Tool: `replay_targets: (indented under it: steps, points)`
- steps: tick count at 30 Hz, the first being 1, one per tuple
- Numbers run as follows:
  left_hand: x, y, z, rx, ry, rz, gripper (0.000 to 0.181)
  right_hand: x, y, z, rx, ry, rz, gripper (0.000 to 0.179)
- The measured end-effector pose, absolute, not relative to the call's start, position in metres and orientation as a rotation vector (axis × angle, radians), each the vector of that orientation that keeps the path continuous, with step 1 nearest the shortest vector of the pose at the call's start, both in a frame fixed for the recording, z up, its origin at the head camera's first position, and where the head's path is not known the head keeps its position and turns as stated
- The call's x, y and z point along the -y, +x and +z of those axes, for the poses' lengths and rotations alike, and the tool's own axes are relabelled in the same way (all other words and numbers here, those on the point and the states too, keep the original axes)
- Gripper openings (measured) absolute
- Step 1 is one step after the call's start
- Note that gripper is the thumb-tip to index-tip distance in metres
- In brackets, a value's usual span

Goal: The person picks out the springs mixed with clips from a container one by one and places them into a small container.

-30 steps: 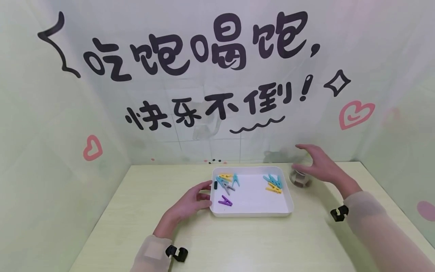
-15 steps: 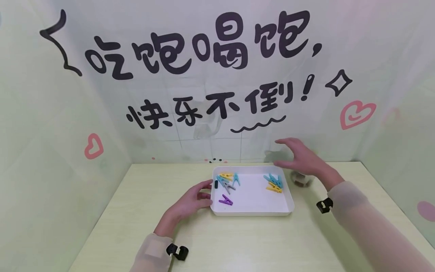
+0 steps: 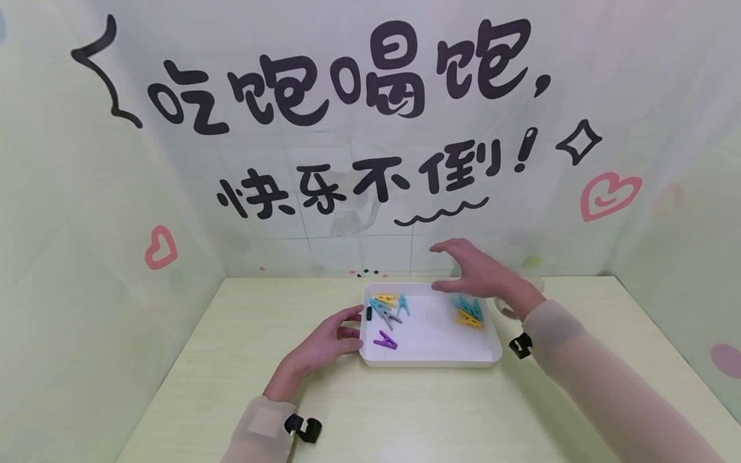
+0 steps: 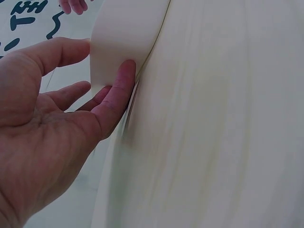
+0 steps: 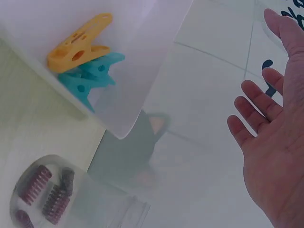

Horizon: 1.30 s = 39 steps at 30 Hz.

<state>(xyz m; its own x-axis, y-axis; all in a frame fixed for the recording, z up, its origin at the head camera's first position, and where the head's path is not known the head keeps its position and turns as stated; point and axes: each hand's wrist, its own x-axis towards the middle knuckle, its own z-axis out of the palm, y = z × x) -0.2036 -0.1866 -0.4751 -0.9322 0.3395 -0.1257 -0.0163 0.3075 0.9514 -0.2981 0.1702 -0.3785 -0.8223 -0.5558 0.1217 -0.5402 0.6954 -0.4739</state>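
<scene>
A white tray (image 3: 431, 355) sits on the table with small plastic clothespins in it. Fingertips of my left hand (image 3: 324, 344) touch the tray's left side; in the left wrist view they rest against its pale outer wall. My right hand (image 3: 477, 270) hovers over the tray's back edge, fingers spread and nothing held. Along the tray's left lie yellow clothespins (image 3: 386, 299), teal, grey and a purple clothespin (image 3: 385, 341). At its right end, teal clothespins (image 5: 90, 76) lie beside a yellow clothespin (image 5: 78, 45).
Right of the tray, partly behind my right forearm, stands a clear jar (image 5: 88, 199) holding several dark reddish ribbed pieces. A small black piece (image 3: 368, 313) lies inside the tray's left wall. A printed curtain (image 3: 324, 257) hangs behind the table (image 3: 399, 418).
My right hand has moved left from above the clear jar to over the tray's back edge. The left hand stays at the tray's left side, and the clothespins have not moved.
</scene>
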Motion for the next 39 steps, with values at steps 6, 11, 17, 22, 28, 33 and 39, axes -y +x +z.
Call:
replay_targets:
  steps: [6, 11, 17, 22, 28, 33, 39]
  points:
    - [0.190, -0.203, -0.476, -2.272, 0.312, 1.663, 0.074, -0.143, -0.303, -0.386, -2.833, -0.992, -0.695, 0.078]
    - [0.191, -0.203, -0.476, -2.268, 0.315, 1.670, 0.075, -0.120, -0.308, -0.389, -2.784, -1.024, -0.613, 0.074]
    - [0.191, -0.204, -0.476, -2.265, 0.309, 1.660, 0.073, -0.093, -0.312, -0.395, -2.717, -1.130, -0.500, 0.066]
    - [0.191, -0.204, -0.475, -2.260, 0.323, 1.651, 0.073, -0.071, -0.312, -0.403, -2.660, -1.198, -0.406, 0.063]
    - [0.190, -0.204, -0.475, -2.264, 0.344, 1.647, 0.072, -0.050, -0.314, -0.417, -2.633, -1.238, -0.268, 0.059]
    - [0.189, -0.204, -0.475, -2.253, 0.349, 1.656, 0.073, -0.039, -0.309, -0.429, -2.657, -1.257, -0.176, 0.056]
    - [0.189, -0.203, -0.474, -2.255, 0.359, 1.656, 0.074, -0.032, -0.309, -0.443, -2.683, -1.331, -0.088, 0.053]
